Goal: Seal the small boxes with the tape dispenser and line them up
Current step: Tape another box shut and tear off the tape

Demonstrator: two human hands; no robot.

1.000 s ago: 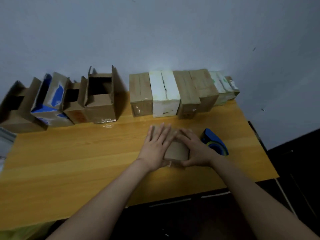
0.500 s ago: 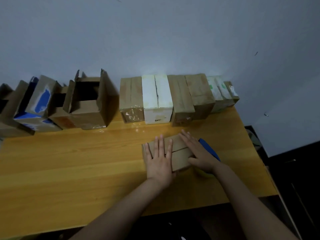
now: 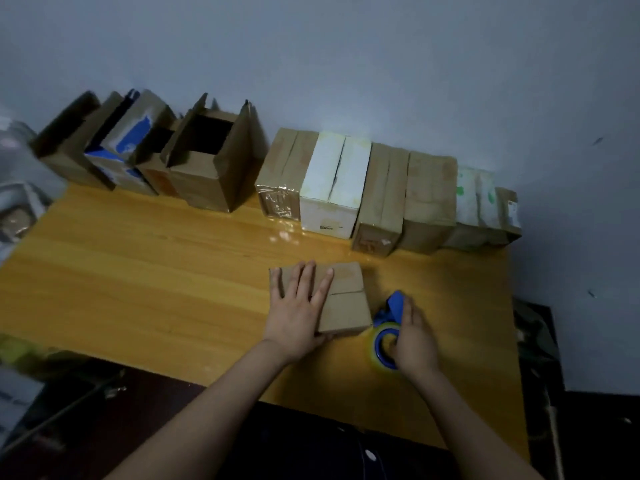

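Found at far left, against the wall (image 3: 346,64): four open boxes (image 3: 207,174), flaps up, packed side by side, one marked blue. Noted a gap, then along the same wall to the right: six sealed boxes (image 3: 381,192) in a touching row. In order: brown, white, brown, brown, white with green marks, and a small brown one at the end. Glossy tape visible on the front of the first. Top flaps closed throughout.

Observed nearer, right of centre on the table (image 3: 138,271): one brown box (image 3: 346,306), well apart from the row. Flaps down, meeting at a seam across the top. Cannot tell whether tape lies over that seam.

Left hand (image 3: 298,313) laid flat on the left half of that top, fingers straight and spread, pressing down.

Just right of the box, resting on the table: blue dispenser (image 3: 389,313), roll toward the near side, nose pointing away. Right hand (image 3: 415,341) curled round the roll end, gripping it, one finger laid along the blue body. Contact between dispenser and box not determinable.
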